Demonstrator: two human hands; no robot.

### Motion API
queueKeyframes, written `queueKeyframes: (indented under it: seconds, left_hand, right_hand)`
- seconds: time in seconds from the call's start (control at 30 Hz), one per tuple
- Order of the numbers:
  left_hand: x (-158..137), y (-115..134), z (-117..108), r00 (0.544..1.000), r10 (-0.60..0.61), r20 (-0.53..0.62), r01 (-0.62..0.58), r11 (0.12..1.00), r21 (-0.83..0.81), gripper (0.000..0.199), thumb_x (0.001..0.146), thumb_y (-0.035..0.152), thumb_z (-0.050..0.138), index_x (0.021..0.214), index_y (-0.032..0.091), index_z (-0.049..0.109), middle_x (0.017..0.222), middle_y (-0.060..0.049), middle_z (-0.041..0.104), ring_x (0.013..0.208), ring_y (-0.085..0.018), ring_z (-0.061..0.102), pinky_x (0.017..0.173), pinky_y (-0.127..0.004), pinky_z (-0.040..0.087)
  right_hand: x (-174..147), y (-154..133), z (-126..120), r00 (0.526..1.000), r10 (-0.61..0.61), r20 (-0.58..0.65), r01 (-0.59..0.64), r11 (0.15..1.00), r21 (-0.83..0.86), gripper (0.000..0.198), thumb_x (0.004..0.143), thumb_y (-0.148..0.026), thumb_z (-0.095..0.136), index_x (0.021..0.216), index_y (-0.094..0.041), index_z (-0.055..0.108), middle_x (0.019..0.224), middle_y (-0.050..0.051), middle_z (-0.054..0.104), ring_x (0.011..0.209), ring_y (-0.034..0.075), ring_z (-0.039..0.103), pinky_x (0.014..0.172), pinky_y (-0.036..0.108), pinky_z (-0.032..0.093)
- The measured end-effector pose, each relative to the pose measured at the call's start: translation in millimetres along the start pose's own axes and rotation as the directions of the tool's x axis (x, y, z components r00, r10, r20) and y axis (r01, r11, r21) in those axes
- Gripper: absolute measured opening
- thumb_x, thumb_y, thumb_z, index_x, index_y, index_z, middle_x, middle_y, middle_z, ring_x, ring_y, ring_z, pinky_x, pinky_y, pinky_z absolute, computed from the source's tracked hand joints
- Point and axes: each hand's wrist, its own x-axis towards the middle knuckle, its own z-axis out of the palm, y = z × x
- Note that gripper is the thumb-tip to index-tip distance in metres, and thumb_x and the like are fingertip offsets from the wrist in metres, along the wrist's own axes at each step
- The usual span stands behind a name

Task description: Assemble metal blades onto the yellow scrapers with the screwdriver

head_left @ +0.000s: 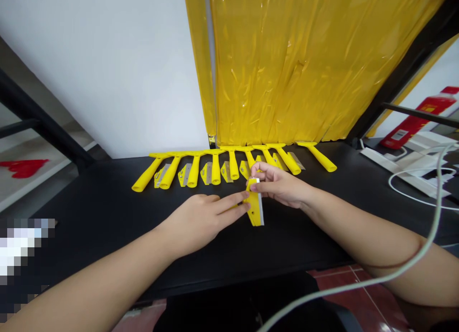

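Note:
Between my two hands, above the black table, is a yellow scraper head (254, 207) with a metal blade along its right edge. My right hand (276, 186) pinches its upper end between thumb and fingers. From the left, my left hand (204, 219) grips its side with the fingertips; the thumb is mostly hidden. Beyond my hands stands a row of yellow scraper handles (194, 171), their wide ends toward the wall. Among them lie several more yellow scraper heads (185, 175) with blades, some partly hidden behind my right hand.
The black table (118, 226) spans the view. At its back are a white panel (125, 73) and yellow plastic sheeting (279, 73). A red bottle (418, 119) and white power strips (401, 171) lie at right. A pale cable (358, 286) crosses in front of my right arm.

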Motion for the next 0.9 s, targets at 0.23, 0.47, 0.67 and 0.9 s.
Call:
queueKeyframes:
  seconds: [0.23, 0.47, 0.67, 0.9]
  left_hand:
    - [1, 1, 0, 1.000, -0.012, 0.011, 0.012, 1.000, -0.012, 0.062, 0.093, 0.002, 0.050, 0.152, 0.021, 0.055, 0.160, -0.007, 0.056, 0.082, -0.018, 0.075, 0.071, -0.037, 0.065]
    - [1, 2, 3, 0.999, -0.037, -0.038, 0.035, 0.998, -0.044, 0.060, 0.092, 0.000, 0.049, 0.149, 0.017, 0.056, 0.155, -0.011, 0.060, 0.093, -0.022, 0.078, 0.074, -0.039, 0.067]
    - [1, -2, 3, 0.990, -0.113, -0.088, 0.111, 0.993, -0.030, 0.046, 0.100, 0.008, 0.050, 0.144, 0.017, 0.060, 0.150, -0.011, 0.064, 0.091, -0.021, 0.079, 0.075, -0.037, 0.067]
    - [-9, -23, 5, 0.955, -0.287, -0.080, 0.282, 0.957, -0.062, 0.041, 0.107, 0.021, 0.048, 0.147, 0.023, 0.059, 0.150, -0.007, 0.064, 0.098, -0.021, 0.079, 0.070, -0.032, 0.064]
  right_hand:
    - [2, 6, 4, 0.999, 0.033, 0.002, -0.033, 0.999, 0.017, 0.054, 0.074, -0.032, 0.096, 0.095, -0.023, 0.048, 0.077, -0.007, 0.063, 0.067, 0.008, 0.056, 0.062, 0.021, 0.044]
    - [2, 8, 4, 1.000, -0.017, -0.017, 0.017, 1.000, 0.002, 0.047, 0.077, -0.028, 0.091, 0.098, -0.023, 0.049, 0.080, -0.007, 0.063, 0.067, 0.008, 0.055, 0.063, 0.022, 0.043]
    - [8, 13, -3, 0.991, -0.108, -0.082, 0.098, 0.989, -0.114, 0.035, 0.088, -0.040, 0.080, 0.098, -0.023, 0.051, 0.080, -0.006, 0.060, 0.068, 0.012, 0.058, 0.064, 0.026, 0.049]
    - [11, 15, -22, 0.951, -0.274, 0.146, 0.272, 0.509, -0.817, 0.007, 0.094, -0.018, 0.066, 0.093, -0.019, 0.073, 0.082, 0.001, 0.066, 0.069, 0.014, 0.057, 0.066, 0.029, 0.046]
